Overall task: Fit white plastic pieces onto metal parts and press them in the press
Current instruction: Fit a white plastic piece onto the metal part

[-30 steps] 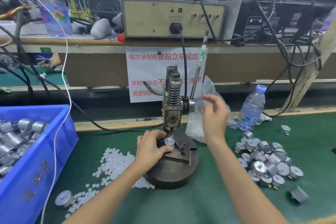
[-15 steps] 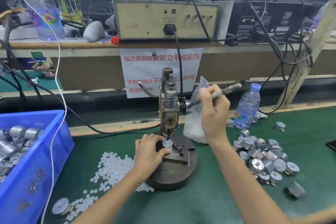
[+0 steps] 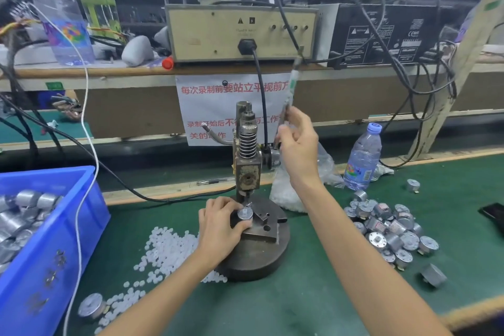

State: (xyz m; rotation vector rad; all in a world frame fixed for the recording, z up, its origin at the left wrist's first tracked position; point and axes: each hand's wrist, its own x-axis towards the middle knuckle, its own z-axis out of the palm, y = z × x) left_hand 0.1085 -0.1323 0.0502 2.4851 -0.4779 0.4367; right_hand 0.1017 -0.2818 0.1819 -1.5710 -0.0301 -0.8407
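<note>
The left hand (image 3: 221, 224) pinches the metal part (image 3: 244, 214) in its grip, steadying it under the press (image 3: 246, 172), while the right hand (image 3: 298, 144) curls round the upright lever (image 3: 292, 82), seemingly ready to pull.

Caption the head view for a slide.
Left hand holds a metal part on the press; right hand on the upright lever.
</note>
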